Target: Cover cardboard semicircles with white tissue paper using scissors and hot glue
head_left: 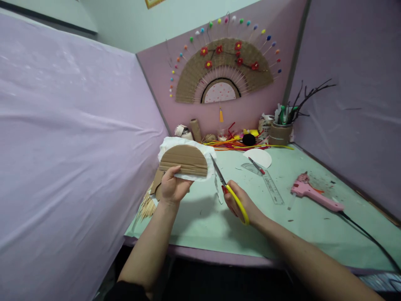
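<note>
My left hand [175,186] grips a half-round piece of corrugated cardboard [184,156] by its lower edge, thumb on top. Behind the cardboard lies a sheet of white paper or cloth [166,144] with ragged edges, which sticks out around it. My right hand [239,200] is closed around the yellow-handled scissors [238,198]. Their blades point up and left, with the tips close to the white sheet's right edge; whether they touch it I cannot tell. A thin white strip [217,190] hangs or lies just below that edge, left of the blades.
A pink glue gun [316,194] with a black cord lies at right. Mid-table are a clear ruler [273,188], a red pen-like tool [257,165] and a white paper piece [265,158]. Bamboo sticks [147,205] lie at left. Several craft supplies and a can [280,133] line the back.
</note>
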Tool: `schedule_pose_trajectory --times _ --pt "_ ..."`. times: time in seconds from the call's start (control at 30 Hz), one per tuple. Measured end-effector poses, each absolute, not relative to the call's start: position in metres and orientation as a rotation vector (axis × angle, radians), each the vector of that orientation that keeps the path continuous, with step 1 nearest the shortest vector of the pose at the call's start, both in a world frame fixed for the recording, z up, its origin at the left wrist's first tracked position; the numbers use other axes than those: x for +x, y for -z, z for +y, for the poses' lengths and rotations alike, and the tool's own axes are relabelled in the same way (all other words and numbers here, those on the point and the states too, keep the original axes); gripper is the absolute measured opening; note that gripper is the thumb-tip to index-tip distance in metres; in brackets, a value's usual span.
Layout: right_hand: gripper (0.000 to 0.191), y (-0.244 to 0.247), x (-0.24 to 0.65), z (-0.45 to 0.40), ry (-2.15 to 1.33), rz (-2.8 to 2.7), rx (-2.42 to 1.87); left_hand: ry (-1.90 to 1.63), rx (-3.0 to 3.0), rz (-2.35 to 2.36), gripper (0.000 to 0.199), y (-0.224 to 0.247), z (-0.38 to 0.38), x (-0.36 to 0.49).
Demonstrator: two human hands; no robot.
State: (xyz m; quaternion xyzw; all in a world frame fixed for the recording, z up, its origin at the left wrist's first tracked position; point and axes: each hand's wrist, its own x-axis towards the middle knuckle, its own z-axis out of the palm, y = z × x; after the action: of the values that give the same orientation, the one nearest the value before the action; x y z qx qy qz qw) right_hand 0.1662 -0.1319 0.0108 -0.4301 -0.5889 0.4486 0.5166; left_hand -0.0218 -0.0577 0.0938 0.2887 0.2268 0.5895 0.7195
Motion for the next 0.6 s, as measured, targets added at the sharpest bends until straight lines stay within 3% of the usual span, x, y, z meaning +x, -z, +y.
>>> schedule_pose_trajectory --times 0.6 --pt "0.065 -0.0065 0.1685 -0.1303 -1.143 -1.493 -0.915 -1.191 0.636 0.521 0.050 -0.0875 -0.0599 -0.0257"
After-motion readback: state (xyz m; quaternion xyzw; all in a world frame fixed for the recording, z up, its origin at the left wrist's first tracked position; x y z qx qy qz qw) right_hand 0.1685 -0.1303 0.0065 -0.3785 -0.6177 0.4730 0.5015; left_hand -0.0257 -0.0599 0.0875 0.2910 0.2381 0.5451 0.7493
